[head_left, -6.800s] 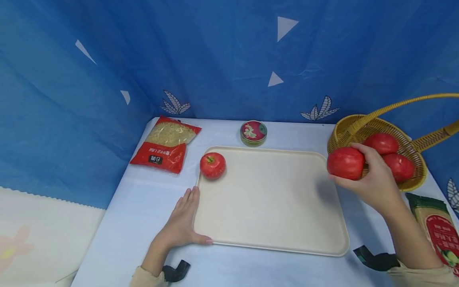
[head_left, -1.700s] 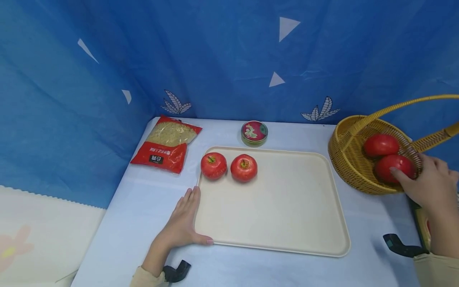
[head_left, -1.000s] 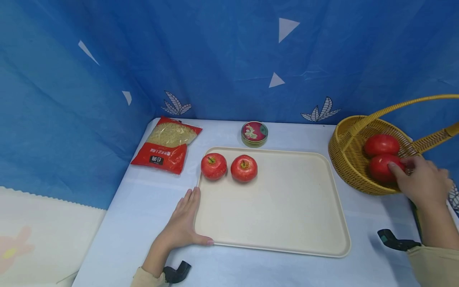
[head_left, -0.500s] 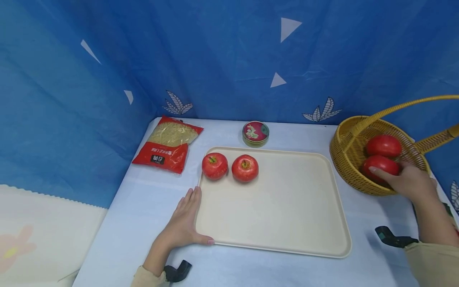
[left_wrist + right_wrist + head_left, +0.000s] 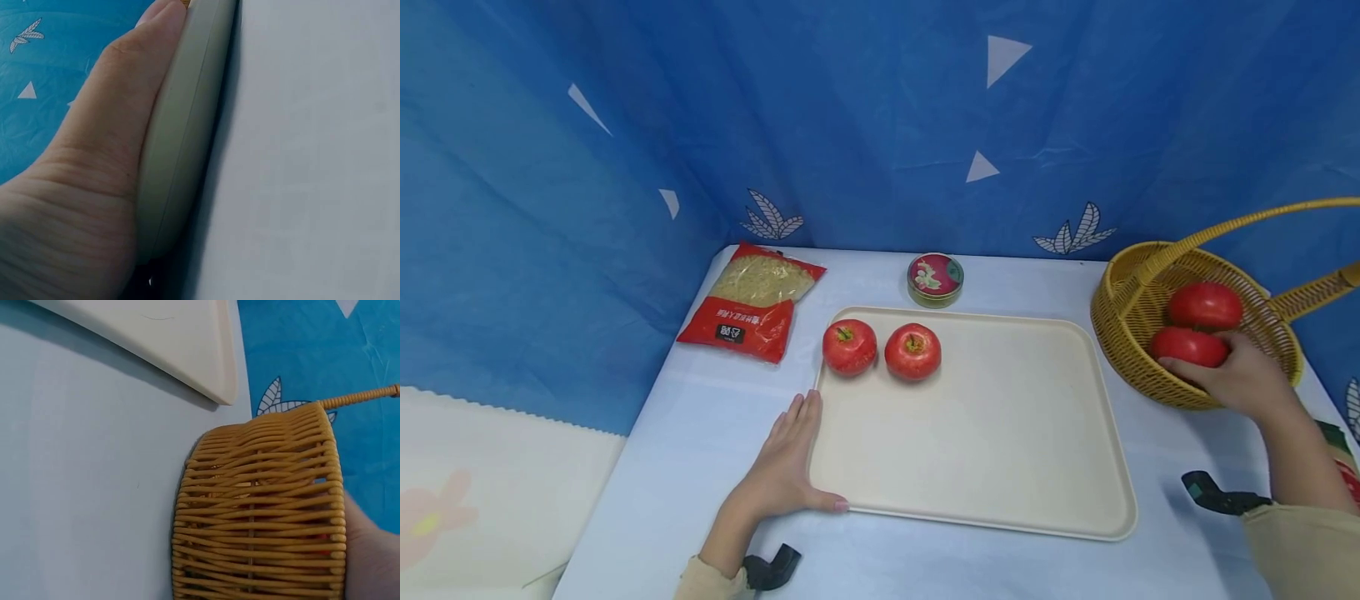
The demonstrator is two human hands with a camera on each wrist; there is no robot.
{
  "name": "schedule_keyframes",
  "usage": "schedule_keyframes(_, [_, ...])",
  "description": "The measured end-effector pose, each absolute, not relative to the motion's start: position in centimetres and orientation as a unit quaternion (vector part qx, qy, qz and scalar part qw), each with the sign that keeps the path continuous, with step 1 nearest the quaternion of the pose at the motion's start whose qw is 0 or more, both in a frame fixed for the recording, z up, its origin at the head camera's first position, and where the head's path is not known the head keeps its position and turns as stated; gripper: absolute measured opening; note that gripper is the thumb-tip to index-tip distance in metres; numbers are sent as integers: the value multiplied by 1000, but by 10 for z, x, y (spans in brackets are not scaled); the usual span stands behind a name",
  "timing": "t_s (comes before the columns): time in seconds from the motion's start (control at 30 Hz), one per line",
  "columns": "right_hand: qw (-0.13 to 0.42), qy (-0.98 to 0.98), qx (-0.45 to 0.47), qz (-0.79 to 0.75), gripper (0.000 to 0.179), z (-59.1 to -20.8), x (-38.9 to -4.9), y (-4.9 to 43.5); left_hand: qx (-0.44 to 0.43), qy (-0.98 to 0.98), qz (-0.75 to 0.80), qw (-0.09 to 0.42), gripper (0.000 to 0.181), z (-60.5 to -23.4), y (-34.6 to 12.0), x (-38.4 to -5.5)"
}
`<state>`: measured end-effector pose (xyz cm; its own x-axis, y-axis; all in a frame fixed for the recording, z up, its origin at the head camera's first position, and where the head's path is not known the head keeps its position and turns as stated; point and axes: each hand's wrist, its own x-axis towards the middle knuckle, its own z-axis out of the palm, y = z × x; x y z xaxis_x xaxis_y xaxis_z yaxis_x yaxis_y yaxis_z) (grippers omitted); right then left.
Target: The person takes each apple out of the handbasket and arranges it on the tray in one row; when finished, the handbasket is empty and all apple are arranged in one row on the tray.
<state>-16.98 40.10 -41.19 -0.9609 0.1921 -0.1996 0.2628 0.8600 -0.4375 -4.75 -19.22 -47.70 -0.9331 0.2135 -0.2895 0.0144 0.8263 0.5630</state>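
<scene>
Apple in basket, long axis approx. L–R, R hand fingers round it, L hand fingers straight.

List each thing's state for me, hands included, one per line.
Tray: flat, mostly bare
Left apple: on tray, stem up
Right apple: on tray, stem up
Basket: upright, handle raised
Near fruit: in basket, gripped
Far fruit: in basket
Tin: upright, closed
Red bag: lying flat, seemingly sealed
Green bag: partly hidden, seal unclear
Left hand: against tray
Right hand: gripping near fruit
</scene>
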Motion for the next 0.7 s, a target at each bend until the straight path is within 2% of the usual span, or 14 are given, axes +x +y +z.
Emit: schedule_keyframes(0.7, [-35, 948, 144, -280, 97, -413, -161, 392, 51, 938, 292, 179, 152, -477, -192, -48])
